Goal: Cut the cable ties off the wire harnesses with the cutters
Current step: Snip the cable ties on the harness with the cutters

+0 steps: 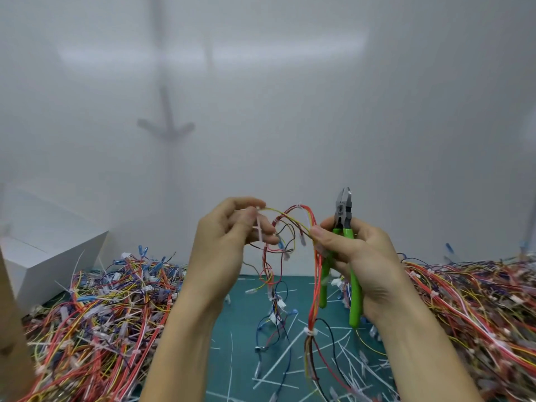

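I hold one wire harness (pixel 293 224) of red, yellow and dark wires in the air between both hands, above the green mat. My left hand (pixel 229 236) pinches a white cable tie (pixel 260 232) at the harness's left end. My right hand (pixel 356 256) grips the green-handled cutters (pixel 343 227), jaws pointing up and nearly shut, and its thumb also presses the harness wires against the handles. Another white cable tie (pixel 310 332) binds the hanging wires lower down.
A large heap of harnesses (pixel 101 314) lies at the left and another heap (pixel 478 309) at the right. Cut white tie pieces (pixel 278 364) litter the green cutting mat (pixel 240 329). A white box (pixel 49 250) stands at the far left, with brown cardboard (pixel 11 338) at the edge.
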Tool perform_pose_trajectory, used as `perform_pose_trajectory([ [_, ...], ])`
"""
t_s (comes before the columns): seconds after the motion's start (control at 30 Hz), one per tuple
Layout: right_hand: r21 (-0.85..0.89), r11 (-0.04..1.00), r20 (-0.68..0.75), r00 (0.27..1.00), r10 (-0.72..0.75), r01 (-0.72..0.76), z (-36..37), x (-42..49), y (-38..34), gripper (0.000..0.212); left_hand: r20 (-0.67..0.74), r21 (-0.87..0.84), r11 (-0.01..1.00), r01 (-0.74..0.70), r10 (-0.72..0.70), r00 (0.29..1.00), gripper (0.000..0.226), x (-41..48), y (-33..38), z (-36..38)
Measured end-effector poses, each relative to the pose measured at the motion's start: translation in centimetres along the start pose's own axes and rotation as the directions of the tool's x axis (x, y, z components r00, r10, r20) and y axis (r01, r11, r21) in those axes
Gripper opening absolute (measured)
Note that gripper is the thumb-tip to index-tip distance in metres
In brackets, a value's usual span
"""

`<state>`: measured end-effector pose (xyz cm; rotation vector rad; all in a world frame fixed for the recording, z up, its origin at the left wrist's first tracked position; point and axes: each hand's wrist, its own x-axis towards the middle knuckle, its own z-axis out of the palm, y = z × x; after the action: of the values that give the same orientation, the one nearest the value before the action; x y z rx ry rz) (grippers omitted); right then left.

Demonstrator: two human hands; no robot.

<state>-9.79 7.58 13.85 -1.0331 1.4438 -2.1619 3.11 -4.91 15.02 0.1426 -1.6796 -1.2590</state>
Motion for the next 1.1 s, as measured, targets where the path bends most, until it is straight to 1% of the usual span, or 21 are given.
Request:
perform_pose_trajectory([
  [0.07, 0.004, 1.000, 0.013, 1.000, 0.004, -0.004, 0.3, 0.0, 0.1, 0.007, -0.094, -0.271, 0.958, 0.098, -0.127, 0.987, 0.017, 0.2, 0.0, 0.1],
  [0.1, -0.005, 1.000, 0.015, 1.000, 0.009, -0.009, 0.4, -0.1, 0.3, 0.008, -0.088, -0.414, 0.898, 0.148, -0.201, 0.976, 0.018, 0.4, 0.1, 0.2],
  [0.2, -0.038, 0.999, 0.003, 1.000, 0.023, -0.023, 0.7, 0.0, 0.6, 0.013, 0.050, -0.676, 0.685, 0.269, -0.322, 0.945, 0.025, 0.6, 0.1, 0.6],
  [0.27, -0.028, 0.999, 0.010, 0.999, 0.036, -0.036, 0.9, 0.0, 0.8, 0.015, 0.163, -0.769, 0.548, 0.328, -0.329, 0.930, 0.025, 0.5, 0.2, 0.6],
  [0.3, -0.020, 0.999, 0.012, 0.999, 0.043, -0.043, 1.0, 0.0, 0.9, 0.016, 0.207, -0.787, 0.505, 0.353, -0.323, 0.924, 0.024, 0.5, 0.2, 0.7],
  [0.33, -0.014, 0.999, 0.007, 0.999, 0.052, -0.052, 1.0, 0.0, 0.9, 0.016, 0.227, -0.775, 0.509, 0.374, -0.328, 0.917, 0.022, 0.4, 0.2, 0.8],
  [0.37, -0.012, 0.998, 0.000, 0.998, 0.056, -0.056, 1.0, 0.1, 1.0, 0.015, 0.210, -0.720, 0.576, 0.387, -0.351, 0.913, 0.021, 0.4, 0.1, 1.0],
  [0.4, -0.018, 0.998, -0.001, 0.999, 0.054, -0.054, 0.9, 0.1, 1.0, 0.014, 0.156, -0.604, 0.692, 0.395, -0.383, 0.911, 0.020, 0.4, -0.3, 1.3],
  [0.43, -0.032, 0.998, 0.006, 0.999, 0.046, -0.046, 0.9, 0.1, 1.0, 0.014, 0.086, -0.420, 0.815, 0.399, -0.402, 0.911, 0.019, 0.4, -0.7, 1.7],
  [0.47, -0.049, 0.998, 0.022, 0.999, 0.035, -0.034, 0.9, 0.1, 1.0, 0.012, 0.038, -0.237, 0.887, 0.397, -0.400, 0.916, 0.018, 0.4, -1.0, 2.0],
  [0.5, -0.068, 0.997, 0.043, 0.999, 0.025, -0.022, 1.0, 0.0, 1.0, 0.010, 0.037, -0.127, 0.910, 0.394, -0.392, 0.919, 0.017, 0.3, -1.2, 2.4],
  [0.53, -0.086, 0.996, 0.063, 0.998, 0.016, -0.011, 1.1, 0.0, 1.0, 0.011, 0.062, -0.096, 0.912, 0.400, -0.395, 0.916, 0.016, 0.3, -1.4, 2.7],
  [0.57, -0.093, 0.996, 0.081, 0.997, 0.011, -0.004, 1.2, 0.0, 1.0, 0.012, 0.102, -0.146, 0.900, 0.410, -0.399, 0.911, 0.015, 0.2, -1.5, 2.8],
  [0.6, -0.086, 0.996, 0.100, 0.995, 0.007, 0.001, 1.3, 0.0, 1.1, 0.011, 0.146, -0.260, 0.865, 0.429, -0.404, 0.903, 0.014, 0.2, -1.4, 2.8],
  [0.67, -0.064, 0.998, 0.140, 0.990, 0.008, 0.001, 1.6, -0.1, 1.2, 0.009, 0.233, -0.500, 0.747, 0.439, -0.372, 0.899, 0.013, 0.2, -1.1, 2.5],
  [0.7, -0.066, 0.998, 0.155, 0.988, 0.023, -0.013, 1.7, -0.1, 1.3, 0.009, 0.256, -0.564, 0.700, 0.439, -0.357, 0.898, 0.012, 0.3, -0.9, 2.2],
  [0.77, -0.098, 0.993, 0.155, 0.985, 0.074, -0.060, 2.0, -0.1, 1.4, 0.014, 0.233, -0.605, 0.666, 0.437, -0.377, 0.897, 0.011, 0.4, -0.7, 1.9],
  [0.87, -0.136, 0.979, 0.098, 0.981, 0.169, -0.155, 2.4, 0.0, 1.4, 0.023, 0.136, -0.604, 0.670, 0.430, -0.446, 0.885, 0.018, 0.7, -0.9, 1.4],
  [0.93, -0.165, 0.958, 0.109, 0.961, 0.253, -0.233, 2.4, 0.0, 1.4, 0.031, 0.118, -0.622, 0.650, 0.438, -0.475, 0.872, 0.022, 0.9, -1.0, 1.1],
  [1.03, -0.328, 0.895, 0.165, 0.914, 0.370, -0.303, 2.1, -0.1, 1.7, 0.036, 0.162, -0.704, 0.547, 0.452, -0.497, 0.853, 0.022, 1.0, -1.2, 0.8],
  [1.1, -0.417, 0.850, 0.150, 0.898, 0.414, -0.322, 1.8, 0.0, 2.3, 0.038, 0.194, -0.756, 0.472, 0.454, -0.501, 0.843, 0.021, 1.1, -1.3, 0.6],
])
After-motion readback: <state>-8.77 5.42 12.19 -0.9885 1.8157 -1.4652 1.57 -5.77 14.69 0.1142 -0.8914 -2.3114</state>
